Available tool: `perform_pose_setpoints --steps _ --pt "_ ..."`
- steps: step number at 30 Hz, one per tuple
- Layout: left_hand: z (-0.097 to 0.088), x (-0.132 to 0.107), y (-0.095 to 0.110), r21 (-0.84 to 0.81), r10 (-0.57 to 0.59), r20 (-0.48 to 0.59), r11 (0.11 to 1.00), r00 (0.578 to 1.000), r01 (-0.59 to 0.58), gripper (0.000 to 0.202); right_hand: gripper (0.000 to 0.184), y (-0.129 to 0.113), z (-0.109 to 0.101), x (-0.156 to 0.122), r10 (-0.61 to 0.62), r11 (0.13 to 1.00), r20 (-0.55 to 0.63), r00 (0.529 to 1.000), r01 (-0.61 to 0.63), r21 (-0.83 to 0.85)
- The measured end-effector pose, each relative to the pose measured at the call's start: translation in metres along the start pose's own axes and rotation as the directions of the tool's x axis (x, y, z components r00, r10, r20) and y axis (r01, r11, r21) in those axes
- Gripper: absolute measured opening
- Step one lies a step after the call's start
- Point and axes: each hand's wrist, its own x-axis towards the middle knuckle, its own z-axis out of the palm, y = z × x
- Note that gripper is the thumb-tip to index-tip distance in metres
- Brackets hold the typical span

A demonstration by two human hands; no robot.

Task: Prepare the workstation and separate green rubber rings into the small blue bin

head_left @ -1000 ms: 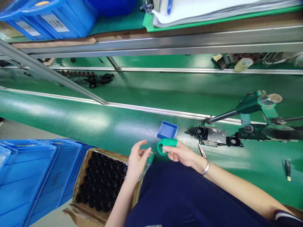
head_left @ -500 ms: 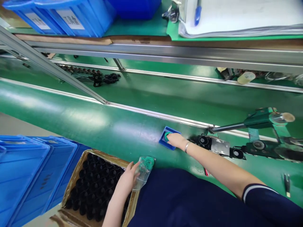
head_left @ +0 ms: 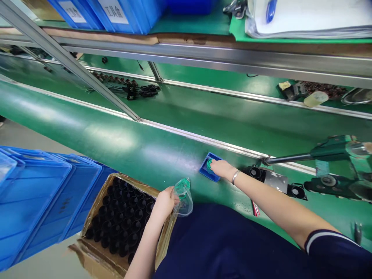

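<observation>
My left hand is closed on the side of a clear plastic bag, just above the table's near edge. Green ring-like loops show through the bag's far end; their exact kind is hard to make out. To the right, my right hand, with a silver bracelet at the wrist, reaches into a small blue bin. Its fingers are closed on a bunch of green loops inside that bin. The fingertips are partly hidden among the loops.
A cardboard box of black cylinders stands at lower left beside blue crates. A green hand press occupies the right. Red-handled tool parts and tweezers lie nearby. A metal shelf rail crosses above.
My left hand has gone from spread fingers beside the bag to gripping it, and the bag has shifted and turned. My right hand stays in the blue bin. The view has shifted slightly.
</observation>
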Motion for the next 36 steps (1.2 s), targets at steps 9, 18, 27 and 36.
perform_pose_setpoints --steps 9,18,27,36 --pt "0.006 -0.008 0.000 0.015 0.081 -0.066 0.997 0.994 -0.081 0.043 0.034 -0.021 0.001 -0.047 -0.073 0.983 -0.284 0.956 0.116 0.140" --pt "-0.029 -0.087 0.053 -0.530 0.282 0.091 0.826 0.955 -0.193 0.060 0.067 -0.091 0.049 -0.049 -0.229 -0.398 0.002 0.973 -0.096 0.912" --pt "-0.034 -0.101 0.030 0.463 0.696 -0.551 0.714 0.460 -0.525 0.034 0.065 -0.096 0.029 -0.063 -0.385 -0.693 -0.024 0.923 -0.272 0.667" --pt "-0.026 -0.137 0.024 0.734 0.959 -0.260 0.272 0.113 -0.622 0.046 0.057 -0.089 0.027 -0.084 -0.148 -0.703 0.012 0.989 -0.114 0.702"
